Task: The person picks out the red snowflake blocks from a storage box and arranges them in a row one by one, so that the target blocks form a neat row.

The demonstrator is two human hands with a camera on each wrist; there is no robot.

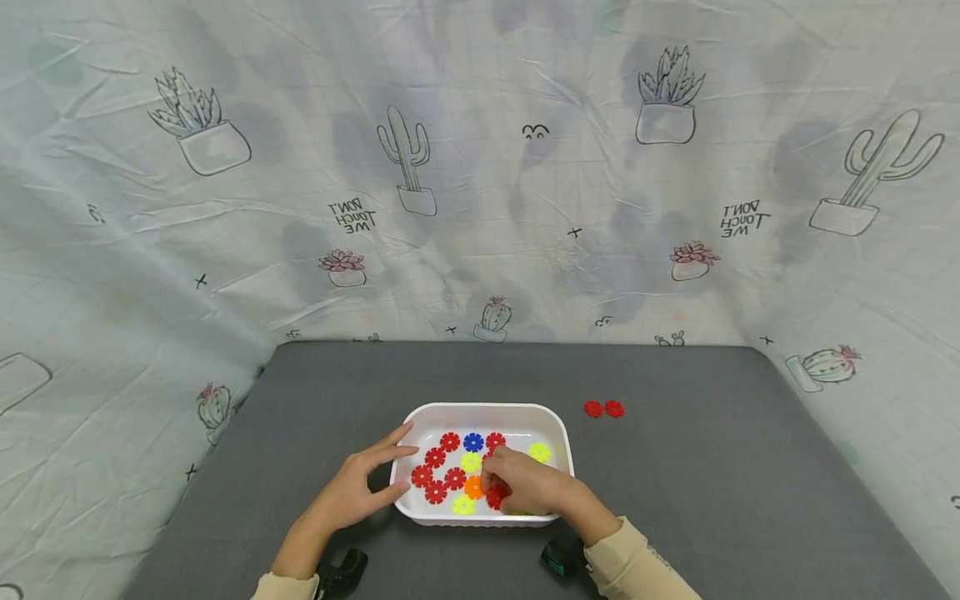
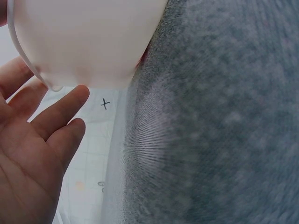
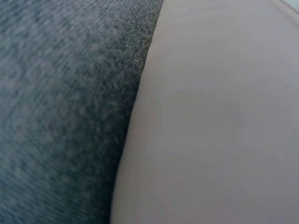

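Inside smooth oblong tray (image 1: pixel 480 407), notched discs (image 1: pixel 455 478)

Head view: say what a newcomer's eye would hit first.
The white tray of bright red, yellow, blue and orange discs stands out first, low in the middle on the grey table. Two red discs lie outside, off the tray's far right corner. Behind hangs a pale cactus-print cloth.
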